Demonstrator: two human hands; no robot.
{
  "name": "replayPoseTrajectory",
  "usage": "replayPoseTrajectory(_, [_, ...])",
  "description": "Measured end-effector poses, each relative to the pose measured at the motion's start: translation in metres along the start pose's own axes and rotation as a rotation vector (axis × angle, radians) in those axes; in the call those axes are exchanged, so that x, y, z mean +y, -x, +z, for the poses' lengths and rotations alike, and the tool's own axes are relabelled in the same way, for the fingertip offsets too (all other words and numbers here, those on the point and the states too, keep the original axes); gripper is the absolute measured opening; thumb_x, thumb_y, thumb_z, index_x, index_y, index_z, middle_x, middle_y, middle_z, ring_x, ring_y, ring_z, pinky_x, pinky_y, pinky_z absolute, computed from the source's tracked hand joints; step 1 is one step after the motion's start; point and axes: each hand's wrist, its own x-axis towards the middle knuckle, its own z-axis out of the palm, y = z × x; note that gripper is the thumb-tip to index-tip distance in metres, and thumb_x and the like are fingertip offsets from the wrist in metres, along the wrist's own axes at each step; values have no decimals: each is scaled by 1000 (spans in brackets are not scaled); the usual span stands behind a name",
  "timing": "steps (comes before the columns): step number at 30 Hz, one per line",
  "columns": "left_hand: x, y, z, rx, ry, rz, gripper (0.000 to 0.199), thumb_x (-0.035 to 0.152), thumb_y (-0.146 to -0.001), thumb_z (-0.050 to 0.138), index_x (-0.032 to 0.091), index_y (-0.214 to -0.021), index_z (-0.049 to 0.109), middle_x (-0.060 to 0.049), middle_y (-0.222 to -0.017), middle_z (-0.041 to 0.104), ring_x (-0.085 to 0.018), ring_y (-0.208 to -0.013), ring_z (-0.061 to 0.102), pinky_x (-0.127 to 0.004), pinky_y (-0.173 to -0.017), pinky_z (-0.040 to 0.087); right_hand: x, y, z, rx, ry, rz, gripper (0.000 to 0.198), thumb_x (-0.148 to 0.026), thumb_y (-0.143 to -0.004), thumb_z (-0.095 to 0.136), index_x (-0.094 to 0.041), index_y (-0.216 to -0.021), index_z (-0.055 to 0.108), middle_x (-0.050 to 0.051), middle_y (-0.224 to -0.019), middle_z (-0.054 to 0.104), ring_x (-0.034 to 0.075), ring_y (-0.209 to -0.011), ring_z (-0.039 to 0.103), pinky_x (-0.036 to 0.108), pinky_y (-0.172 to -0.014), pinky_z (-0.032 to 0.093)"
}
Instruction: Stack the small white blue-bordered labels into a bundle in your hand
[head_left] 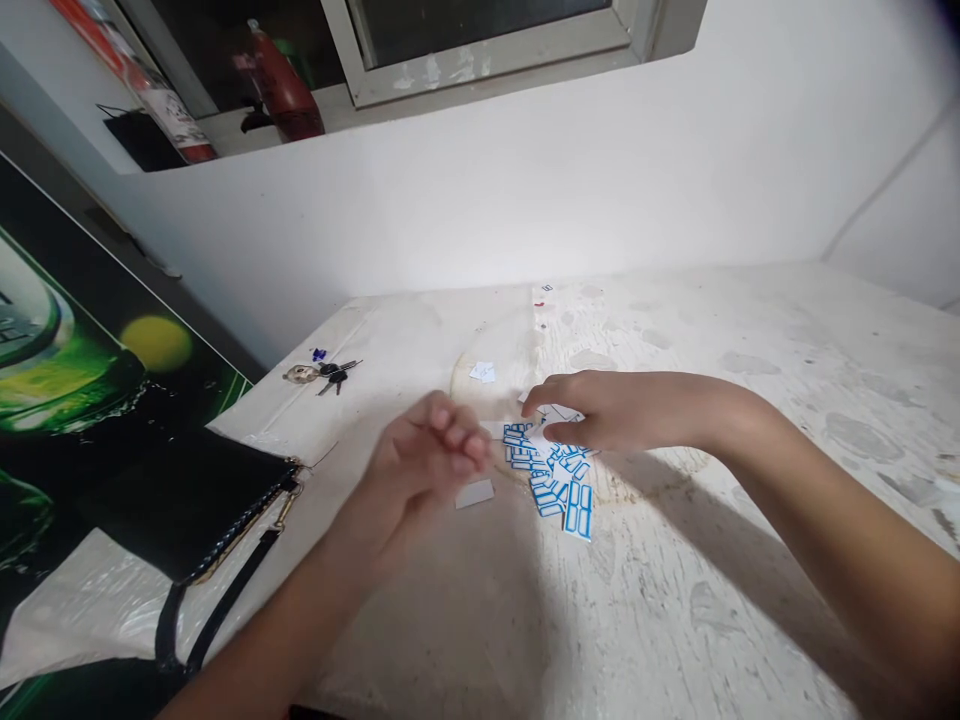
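Observation:
My right hand (596,408) reaches in from the right, low over a fanned pile of small white paper pieces with blue outlines (561,485). Its thumb and curled index finger close round a white paper piece (537,436) at the top of the pile, though the exact contact is partly hidden. To the left of the pile, my left hand (427,470) is raised, slightly blurred. Its fingers are loosely bent and nothing shows in them. Just below its fingertips lies a blank white piece (475,493), and beyond it a few more white scraps (482,372).
Keys (334,373) and a small blue item (319,355) lie at the table's far left. A black bag (217,500) with a strap rests by the left edge. Behind the white table (712,620) rise a wall and a window ledge with a red bottle (289,95).

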Motion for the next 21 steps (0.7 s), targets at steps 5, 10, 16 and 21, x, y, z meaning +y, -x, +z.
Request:
replayPoseTrajectory(5, [29, -35, -81, 541, -695, 456, 23, 18, -62, 65, 20, -65, 42, 3, -67, 47, -11, -72, 53, -26, -73, 45, 2, 1, -1, -15, 0, 52, 35, -29, -85, 47, -26, -120, 53, 7, -116, 59, 25, -93, 59, 35, -75, 47])
replayPoseTrajectory(10, [26, -82, -115, 523, -1055, 460, 10, 25, -75, 60, 18, -76, 53, 1, -72, 56, -15, -77, 55, -31, -76, 44, 3, -1, 1, -36, 2, 2, 33, -27, -84, 47, -24, -116, 55, 7, -114, 60, 26, -97, 58, 34, -78, 46])
replayPoseTrajectory(16, [-20, -151, -85, 101, -1428, 219, 20, 29, -83, 57, 14, -96, 60, -7, -110, 57, -21, -105, 52, -44, -91, 41, 8, 2, -3, -31, -12, 40, 34, -31, -86, 47, -26, -119, 54, 7, -114, 59, 26, -96, 58, 35, -79, 46])
replayPoseTrajectory(21, [-32, -185, -77, 64, -1526, 27, 28, 30, -85, 55, 14, -108, 55, -8, -113, 55, -21, -101, 54, -44, -86, 45, 15, 6, -12, 7, -12, 79, 35, -37, -88, 44, -28, -121, 52, 6, -119, 56, 26, -102, 56, 36, -86, 43])
